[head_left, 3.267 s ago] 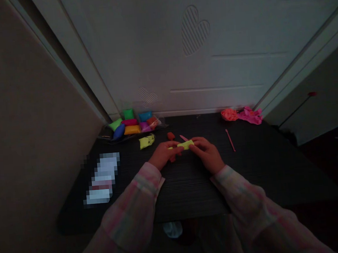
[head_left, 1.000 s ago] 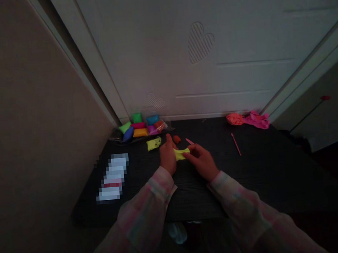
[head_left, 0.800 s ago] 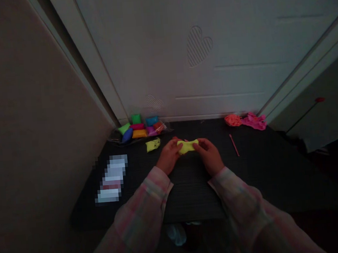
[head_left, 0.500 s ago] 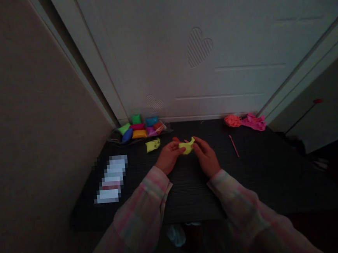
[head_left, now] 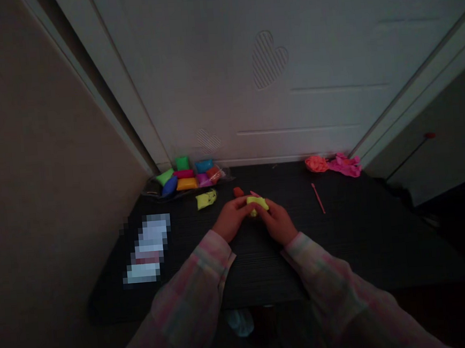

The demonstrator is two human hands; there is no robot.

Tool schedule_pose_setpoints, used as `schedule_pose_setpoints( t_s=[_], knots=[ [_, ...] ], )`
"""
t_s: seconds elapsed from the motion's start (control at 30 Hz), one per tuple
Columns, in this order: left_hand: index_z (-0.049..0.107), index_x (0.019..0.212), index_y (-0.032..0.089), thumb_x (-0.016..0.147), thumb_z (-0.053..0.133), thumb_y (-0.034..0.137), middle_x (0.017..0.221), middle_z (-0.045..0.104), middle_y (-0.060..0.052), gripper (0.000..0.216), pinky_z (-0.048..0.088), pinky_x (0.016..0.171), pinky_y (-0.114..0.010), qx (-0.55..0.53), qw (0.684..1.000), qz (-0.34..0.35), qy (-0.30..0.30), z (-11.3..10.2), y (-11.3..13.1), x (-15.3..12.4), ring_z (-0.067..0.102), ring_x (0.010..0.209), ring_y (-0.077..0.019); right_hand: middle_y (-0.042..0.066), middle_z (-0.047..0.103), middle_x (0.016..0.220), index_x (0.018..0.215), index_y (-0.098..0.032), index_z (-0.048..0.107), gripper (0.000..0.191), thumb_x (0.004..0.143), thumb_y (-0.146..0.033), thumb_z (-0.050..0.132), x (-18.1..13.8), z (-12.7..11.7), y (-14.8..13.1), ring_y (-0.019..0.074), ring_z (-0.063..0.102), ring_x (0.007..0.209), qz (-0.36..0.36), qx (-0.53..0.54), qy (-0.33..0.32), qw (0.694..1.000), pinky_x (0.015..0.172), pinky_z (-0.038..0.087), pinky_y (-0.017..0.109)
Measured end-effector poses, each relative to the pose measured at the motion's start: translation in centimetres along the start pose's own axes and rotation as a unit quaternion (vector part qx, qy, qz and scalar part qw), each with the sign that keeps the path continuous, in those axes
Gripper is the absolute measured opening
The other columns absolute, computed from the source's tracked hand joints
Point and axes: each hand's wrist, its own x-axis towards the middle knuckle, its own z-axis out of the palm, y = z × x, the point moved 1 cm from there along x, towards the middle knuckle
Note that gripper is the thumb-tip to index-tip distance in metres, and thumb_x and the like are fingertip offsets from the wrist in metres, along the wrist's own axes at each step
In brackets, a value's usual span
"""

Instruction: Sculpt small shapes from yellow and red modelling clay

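Observation:
A lump of soft yellow modelling clay is held between both my hands over the middle of the dark table. My left hand grips its left side, with the thumb on the near face. From the other side my right hand closes on it, thumb pressed against the clay. Just beyond my fingers lie a small orange-red lump and part of a pink tool, the rest of it hidden behind the clay. To the left rests a yellow clay packet, its wrapper crumpled at one end.
A clear bag of colourful clay packets sits at the back left. A blurred-out pale rectangle lies at the left. Toward the right are a pink stick tool, an orange bundle and a pink crumpled piece. A white door panel stands behind the table.
The clay was stretched with a raised right end; now it is folded into a more compact lump. My hands have come closer together, and the view has shifted slightly.

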Motion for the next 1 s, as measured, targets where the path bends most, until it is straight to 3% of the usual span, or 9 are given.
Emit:
schedule_pose_setpoints(
  t_s=[0.1,0.23,0.37,0.53,0.63,0.73,0.83,1.0],
  knots=[
    [0.065,0.082,0.013,0.061,0.064,0.026,0.065,0.059,0.0,0.024,0.036,0.056,-0.021,0.036,0.999,0.013,0.003,0.0,-0.2,0.1,0.048,0.057,-0.0086,0.004,0.064,0.095,0.103,-0.022,0.058,0.034,0.075,-0.038,0.048,0.1,-0.1,0.1,0.0191,0.058,0.085,0.009,0.001,0.011,1.0,0.079,0.041,0.033],
    [0.065,0.08,0.012,0.061,0.064,0.029,0.064,0.06,-0.001,0.025,0.038,0.054,-0.022,0.028,0.998,0.023,0.05,0.1,-0.3,0.2,0.05,0.056,-0.0094,0.002,0.064,0.087,0.108,-0.023,0.055,0.036,0.076,-0.038,0.047,0.1,-0.2,0.0,0.0172,0.058,0.073,0.009,0.008,0.022,1.0,0.069,0.043,0.03],
    [0.064,0.077,0.011,0.063,0.064,0.026,0.065,0.062,-0.001,0.021,0.041,0.059,-0.023,-0.012,0.997,0.03,0.073,0.3,0.0,0.0,0.052,0.058,-0.0091,0.001,0.062,0.079,0.093,-0.02,0.06,0.027,0.075,-0.037,0.048,0.3,-0.6,-0.4,0.0153,0.056,0.068,-0.004,0.012,0.051,0.999,0.065,0.042,0.028],
    [0.063,0.076,0.011,0.063,0.064,0.019,0.076,0.063,-0.003,0.015,0.044,0.074,-0.026,-0.111,0.989,0.027,0.092,0.0,0.6,0.0,0.057,0.072,-0.0115,-0.003,0.055,0.06,0.075,-0.019,0.058,0.021,0.067,-0.039,0.059,0.9,-1.3,-0.1,0.0116,0.049,0.056,0.071,0.132,0.093,0.984,0.056,0.04,0.025],
    [0.061,0.077,0.011,0.064,0.064,0.016,0.078,0.063,-0.003,0.015,0.045,0.073,-0.025,-0.163,0.983,0.011,0.085,-0.3,0.8,0.0,0.058,0.075,-0.0109,-0.001,0.059,0.069,0.077,-0.02,0.056,0.023,0.069,-0.042,0.055,1.0,-1.3,0.0,0.0115,0.052,0.059,0.088,0.187,0.078,0.975,0.058,0.043,0.026],
    [0.06,0.079,0.012,0.064,0.063,0.016,0.078,0.063,-0.002,0.016,0.047,0.07,-0.023,-0.182,0.98,0.0,0.079,-0.4,0.9,-0.1,0.058,0.073,-0.0099,-0.001,0.061,0.076,0.077,-0.021,0.056,0.022,0.067,-0.04,0.058,1.0,-1.4,-0.2,0.0106,0.055,0.063,0.123,0.303,0.047,0.944,0.061,0.045,0.025],
    [0.059,0.08,0.012,0.063,0.065,0.017,0.077,0.063,-0.002,0.018,0.048,0.066,-0.023,-0.152,0.984,0.0,0.091,-0.5,0.9,-0.1,0.058,0.071,-0.01,-0.002,0.062,0.077,0.076,-0.021,0.058,0.02,0.064,-0.035,0.064,1.0,-1.5,-0.4,0.0087,0.054,0.064,0.143,0.382,0.037,0.912,0.06,0.044,0.021],
    [0.059,0.075,0.011,0.06,0.067,0.021,0.071,0.063,-0.001,0.02,0.049,0.064,-0.026,-0.058,0.988,0.043,0.133,-0.2,0.7,0.0,0.058,0.065,-0.011,-0.004,0.062,0.074,0.071,-0.021,0.059,0.017,0.059,-0.029,0.069,1.0,-1.1,-0.3,0.0075,0.054,0.066,0.124,0.39,0.05,0.911,0.06,0.041,0.018]
  ],
)
